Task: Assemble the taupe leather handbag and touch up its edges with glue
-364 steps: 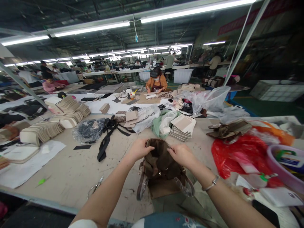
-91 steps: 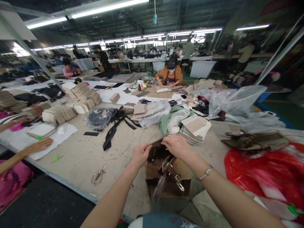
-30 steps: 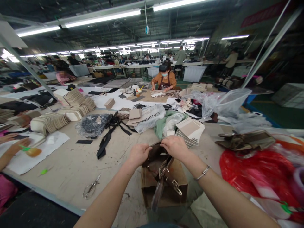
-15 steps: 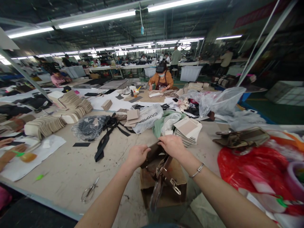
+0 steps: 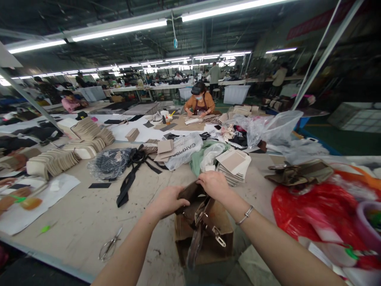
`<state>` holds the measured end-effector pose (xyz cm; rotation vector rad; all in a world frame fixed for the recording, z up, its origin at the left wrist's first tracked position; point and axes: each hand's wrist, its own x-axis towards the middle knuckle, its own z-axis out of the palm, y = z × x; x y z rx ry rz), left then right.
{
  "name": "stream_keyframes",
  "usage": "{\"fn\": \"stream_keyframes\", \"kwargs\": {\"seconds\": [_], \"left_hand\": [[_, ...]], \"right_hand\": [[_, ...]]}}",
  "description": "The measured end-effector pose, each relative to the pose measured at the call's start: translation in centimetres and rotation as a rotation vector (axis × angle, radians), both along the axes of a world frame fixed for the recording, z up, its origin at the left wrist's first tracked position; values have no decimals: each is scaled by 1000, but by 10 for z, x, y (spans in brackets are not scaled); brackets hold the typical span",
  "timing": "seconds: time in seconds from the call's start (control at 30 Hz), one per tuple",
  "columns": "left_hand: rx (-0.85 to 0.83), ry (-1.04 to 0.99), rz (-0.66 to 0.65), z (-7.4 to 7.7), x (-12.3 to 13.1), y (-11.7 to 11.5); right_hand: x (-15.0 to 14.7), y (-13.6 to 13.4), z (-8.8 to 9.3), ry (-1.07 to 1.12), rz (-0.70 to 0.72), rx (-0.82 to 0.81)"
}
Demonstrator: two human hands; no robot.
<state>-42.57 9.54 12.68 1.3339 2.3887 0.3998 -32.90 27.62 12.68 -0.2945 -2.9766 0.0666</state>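
Note:
A brown leather bag point(image 5: 205, 234) with a buckled strap point(image 5: 208, 224) lies on the work table point(image 5: 86, 222) in front of me. My left hand point(image 5: 167, 201) is closed on the bag's upper left edge. On the upper right edge, my right hand point(image 5: 214, 186) is closed too, fingers curled over the rim. A metal bracelet point(image 5: 245, 215) circles my right wrist. The strap hangs down across the bag's front.
Scissors point(image 5: 109, 246) lie near the table's front left. A black ribbon point(image 5: 131, 174), a stack of beige panels point(image 5: 233, 163), a green bag point(image 5: 205, 155), red plastic point(image 5: 309, 202) and beige piles point(image 5: 52, 163) surround the bag. A seated person point(image 5: 199, 102) works across the table.
My left hand has slid a little down and toward me along the bag's edge. The right hand keeps its hold on the rim. My view has shifted slightly.

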Motion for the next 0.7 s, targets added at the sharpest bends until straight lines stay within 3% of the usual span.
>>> {"fn": "stream_keyframes", "kwargs": {"seconds": [0.13, 0.3, 0.47, 0.7], "left_hand": [[74, 56, 38, 7, -2, 17], [3, 249, 68, -7, -1, 44], [17, 311, 108, -12, 2, 39], [40, 266, 127, -16, 6, 46]], "right_hand": [[-1, 0, 1, -26, -14, -6], [5, 2, 4, -13, -8, 3], [13, 3, 11, -23, 35, 36], [24, 8, 10, -41, -81, 5]]}}
